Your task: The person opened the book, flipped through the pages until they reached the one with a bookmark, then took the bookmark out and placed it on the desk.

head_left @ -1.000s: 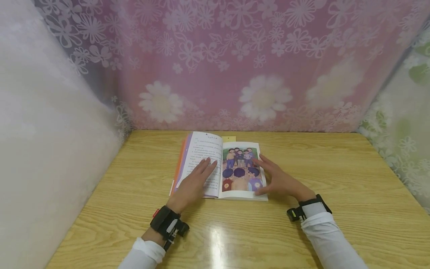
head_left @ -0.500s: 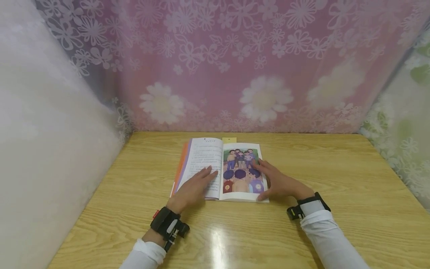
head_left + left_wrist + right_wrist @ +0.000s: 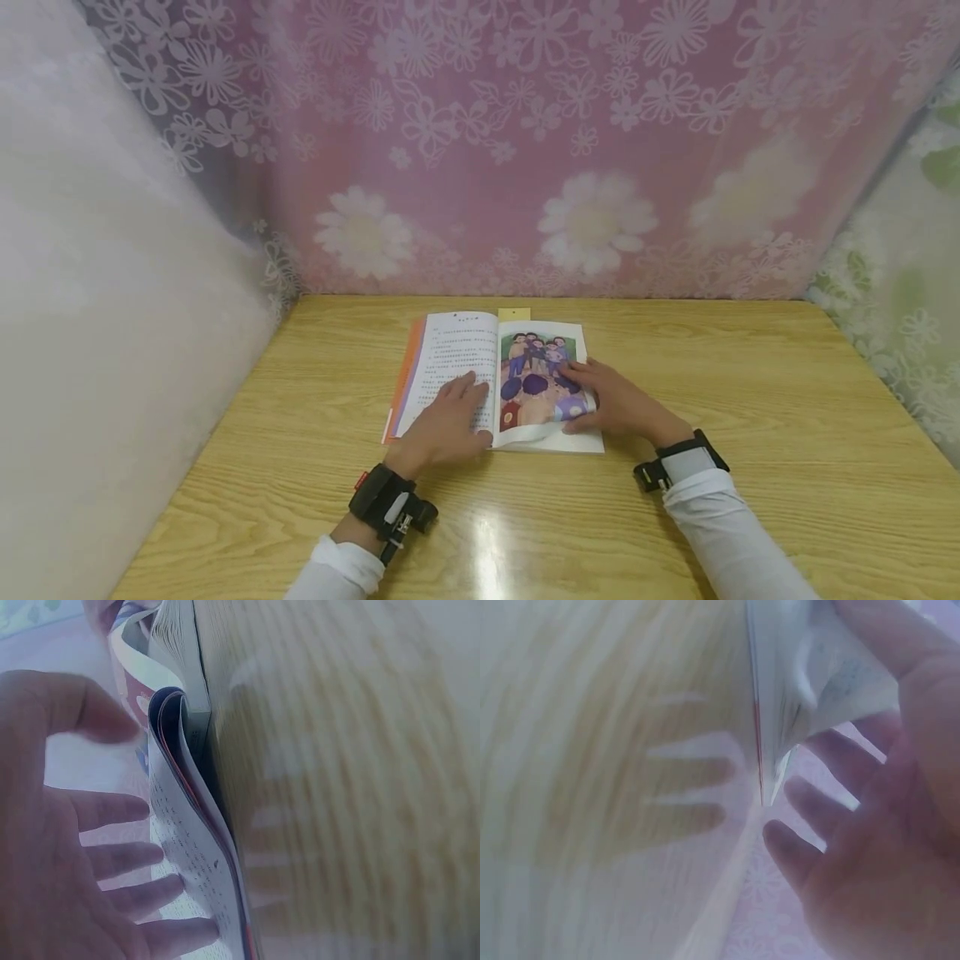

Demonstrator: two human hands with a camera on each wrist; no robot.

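Observation:
An open book (image 3: 453, 346) lies on the table, text on its left page and a coloured picture on its right page (image 3: 534, 408). My left hand (image 3: 442, 425) rests over the lower part of the left page with its fingers spread; in the left wrist view the fingertips touch the printed paper. At the book's right edge my right hand (image 3: 622, 404) pinches the picture page between thumb and fingers. That page's lower corner curls up, showing white paper beneath. In the right wrist view the lifted page (image 3: 855, 682) bends between thumb and fingers.
A yellow tab (image 3: 514, 314) sticks out past the book's top edge. Orange and purple cover edges show at the left side. The wooden table (image 3: 750, 383) meets a pink floral curtain (image 3: 480, 167) at the back, with pale cloth on both sides.
The picture page lay flat before; its lower right corner is now lifted and bent leftward by my right hand. My left hand has shifted slightly down, its thumb spread toward the spine.

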